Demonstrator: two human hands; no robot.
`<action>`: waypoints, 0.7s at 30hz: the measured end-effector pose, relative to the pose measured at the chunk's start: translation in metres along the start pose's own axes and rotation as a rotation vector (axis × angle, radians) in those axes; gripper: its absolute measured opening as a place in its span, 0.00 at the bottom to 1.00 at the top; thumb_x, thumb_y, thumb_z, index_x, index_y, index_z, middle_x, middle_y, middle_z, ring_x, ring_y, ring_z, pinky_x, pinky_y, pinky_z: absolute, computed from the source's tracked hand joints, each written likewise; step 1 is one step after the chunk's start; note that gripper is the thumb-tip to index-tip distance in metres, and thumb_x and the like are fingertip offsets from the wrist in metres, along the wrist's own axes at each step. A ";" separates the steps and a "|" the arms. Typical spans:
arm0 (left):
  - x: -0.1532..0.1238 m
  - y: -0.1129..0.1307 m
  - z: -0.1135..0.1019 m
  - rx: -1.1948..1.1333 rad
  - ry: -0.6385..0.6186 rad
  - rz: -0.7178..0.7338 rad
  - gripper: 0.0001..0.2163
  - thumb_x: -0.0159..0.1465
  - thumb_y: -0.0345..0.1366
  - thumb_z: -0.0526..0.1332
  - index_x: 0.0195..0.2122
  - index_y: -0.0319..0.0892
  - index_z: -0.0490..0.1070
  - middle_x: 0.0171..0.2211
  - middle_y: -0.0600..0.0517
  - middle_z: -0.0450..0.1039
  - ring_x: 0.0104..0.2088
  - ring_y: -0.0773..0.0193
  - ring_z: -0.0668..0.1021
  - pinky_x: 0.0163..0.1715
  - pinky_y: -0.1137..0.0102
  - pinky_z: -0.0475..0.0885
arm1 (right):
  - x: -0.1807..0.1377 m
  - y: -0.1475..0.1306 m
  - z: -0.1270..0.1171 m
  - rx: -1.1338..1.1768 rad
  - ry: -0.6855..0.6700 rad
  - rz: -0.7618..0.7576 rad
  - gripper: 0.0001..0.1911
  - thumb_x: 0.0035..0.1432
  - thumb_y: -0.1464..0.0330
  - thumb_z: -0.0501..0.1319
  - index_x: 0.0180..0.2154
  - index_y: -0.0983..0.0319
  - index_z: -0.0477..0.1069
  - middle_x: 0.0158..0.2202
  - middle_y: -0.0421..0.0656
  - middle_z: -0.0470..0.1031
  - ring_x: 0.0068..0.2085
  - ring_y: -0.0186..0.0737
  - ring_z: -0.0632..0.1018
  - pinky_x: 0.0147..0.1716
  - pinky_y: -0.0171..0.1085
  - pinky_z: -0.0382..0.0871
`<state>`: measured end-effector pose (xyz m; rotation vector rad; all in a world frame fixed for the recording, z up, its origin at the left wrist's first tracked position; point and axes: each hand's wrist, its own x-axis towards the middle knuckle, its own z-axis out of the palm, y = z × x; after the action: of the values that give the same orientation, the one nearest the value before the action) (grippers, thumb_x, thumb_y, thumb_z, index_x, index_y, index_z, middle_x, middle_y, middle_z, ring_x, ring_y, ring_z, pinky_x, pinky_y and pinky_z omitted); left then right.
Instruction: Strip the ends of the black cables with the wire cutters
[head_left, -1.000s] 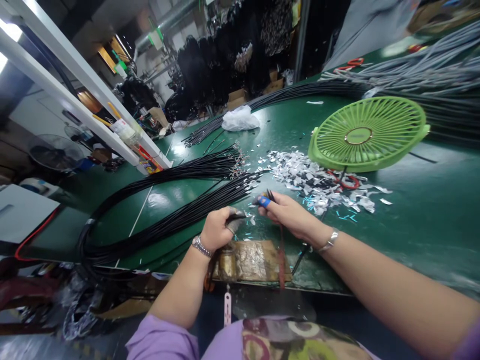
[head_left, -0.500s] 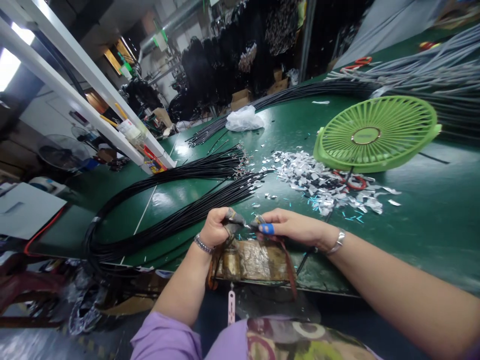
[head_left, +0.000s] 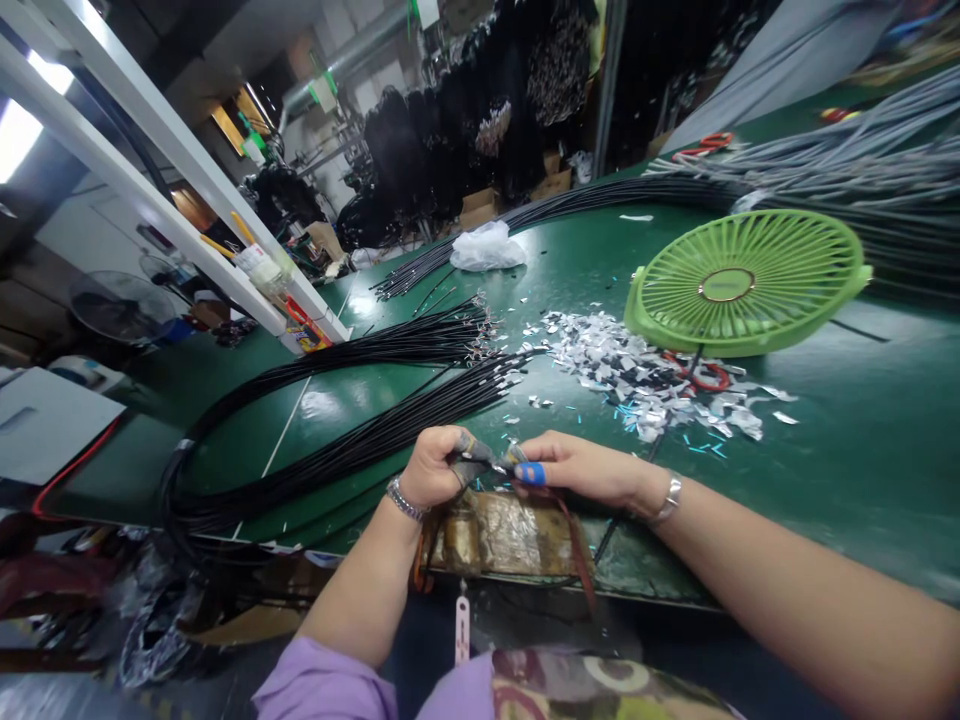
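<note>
Pinching one cable end (head_left: 499, 467), two hands (head_left: 435, 468) (head_left: 581, 470), one green fan (head_left: 739, 285)

text: none legible; fan badge (head_left: 726, 285): too small to read

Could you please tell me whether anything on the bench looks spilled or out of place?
Yes: the silvery scraps look spilled, lying loose and scattered over the bench near the green fan, rather than gathered in a container.

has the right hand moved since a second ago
Yes: judged against the brown block, the right hand has come closer to it, toward the near edge of the table.
</note>
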<state>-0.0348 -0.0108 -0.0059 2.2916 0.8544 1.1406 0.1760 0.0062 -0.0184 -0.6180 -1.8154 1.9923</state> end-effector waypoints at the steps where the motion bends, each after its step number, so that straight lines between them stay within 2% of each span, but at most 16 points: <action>1: 0.000 0.000 0.000 0.004 -0.010 -0.007 0.04 0.56 0.31 0.62 0.25 0.37 0.73 0.20 0.53 0.71 0.20 0.72 0.71 0.21 0.78 0.66 | 0.000 -0.001 0.000 -0.012 -0.001 -0.012 0.29 0.46 0.44 0.62 0.24 0.65 0.67 0.20 0.34 0.60 0.23 0.28 0.58 0.23 0.33 0.50; 6: 0.001 0.000 0.001 -0.002 -0.017 -0.003 0.05 0.56 0.31 0.62 0.25 0.37 0.73 0.20 0.53 0.71 0.20 0.72 0.71 0.21 0.78 0.65 | 0.001 0.000 0.001 -0.085 0.029 -0.050 0.28 0.47 0.45 0.61 0.21 0.63 0.63 0.19 0.33 0.55 0.23 0.28 0.55 0.23 0.33 0.47; 12: -0.002 -0.006 0.000 -0.050 -0.074 -0.108 0.08 0.55 0.36 0.65 0.25 0.37 0.73 0.21 0.52 0.72 0.21 0.71 0.72 0.22 0.77 0.67 | 0.000 -0.003 -0.007 -0.152 0.108 -0.063 0.27 0.48 0.45 0.60 0.22 0.63 0.66 0.20 0.34 0.56 0.24 0.29 0.57 0.25 0.33 0.51; 16: -0.002 -0.005 -0.001 -0.106 -0.177 -0.178 0.08 0.55 0.36 0.65 0.26 0.36 0.75 0.23 0.50 0.74 0.23 0.69 0.74 0.25 0.76 0.69 | -0.004 -0.006 -0.013 -0.250 0.011 -0.078 0.25 0.49 0.46 0.60 0.26 0.64 0.70 0.22 0.36 0.61 0.26 0.31 0.61 0.27 0.33 0.55; 21: -0.001 -0.006 0.000 -0.121 -0.235 -0.204 0.07 0.55 0.36 0.65 0.26 0.36 0.75 0.23 0.50 0.75 0.23 0.69 0.74 0.25 0.76 0.69 | -0.004 -0.002 -0.014 -0.340 -0.045 -0.093 0.25 0.50 0.46 0.58 0.23 0.64 0.68 0.21 0.35 0.58 0.25 0.30 0.59 0.24 0.32 0.54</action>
<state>-0.0371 -0.0075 -0.0099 2.1313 0.8781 0.7945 0.1871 0.0152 -0.0167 -0.5757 -2.1903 1.6624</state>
